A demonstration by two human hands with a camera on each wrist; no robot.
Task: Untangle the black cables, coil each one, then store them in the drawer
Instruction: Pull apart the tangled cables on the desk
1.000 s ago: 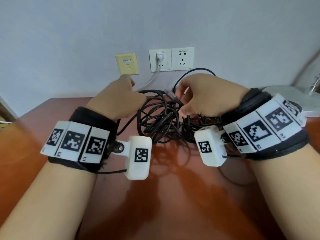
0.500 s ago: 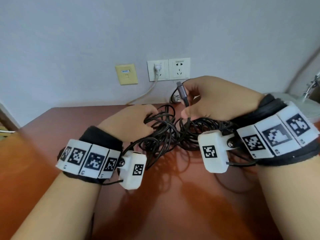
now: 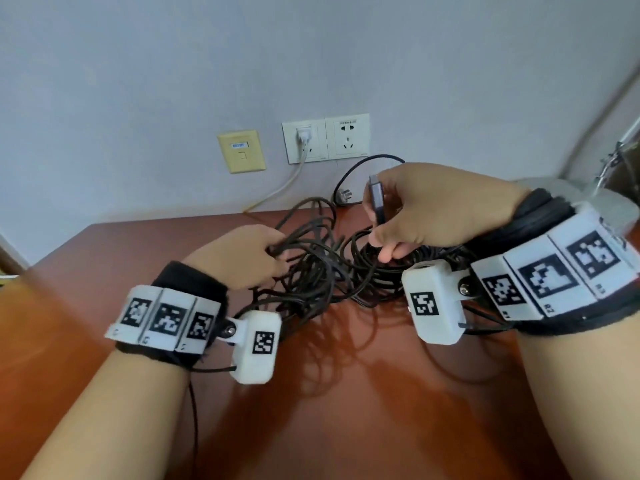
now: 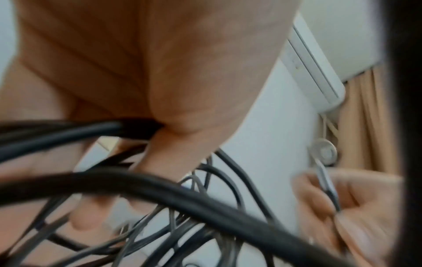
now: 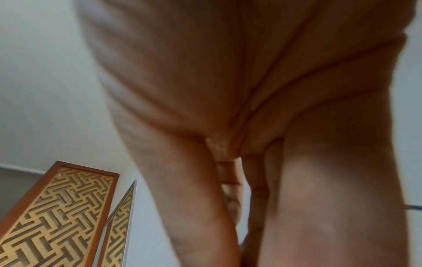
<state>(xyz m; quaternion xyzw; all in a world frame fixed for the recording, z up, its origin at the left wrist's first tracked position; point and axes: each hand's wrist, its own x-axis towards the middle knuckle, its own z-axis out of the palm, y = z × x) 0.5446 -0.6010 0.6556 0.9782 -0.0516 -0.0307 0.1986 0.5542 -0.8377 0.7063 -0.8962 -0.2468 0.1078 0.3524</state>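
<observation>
Presently, step in hand: freeing one cable end from the tangle; judged early, nothing coiled, no drawer in view.
Tabletop: red-brown, bears the whole tangle.
Left hand: fingers curled round several strands on the tangle's left side, holding them.
Black cables: loose knotted heap on the tabletop between the two hands.
Right hand: raised over the heap's right side; thumb and forefinger pinch the connector, other fingers loosely curled.
Connector: grey plug end, upright, lifted clear of the heap.
Handling advice: likely best to anchor the heap with the left hand, feed the plug back through each loop slowly, never yank.
Wall sockets: behind, one with a white plug.
</observation>
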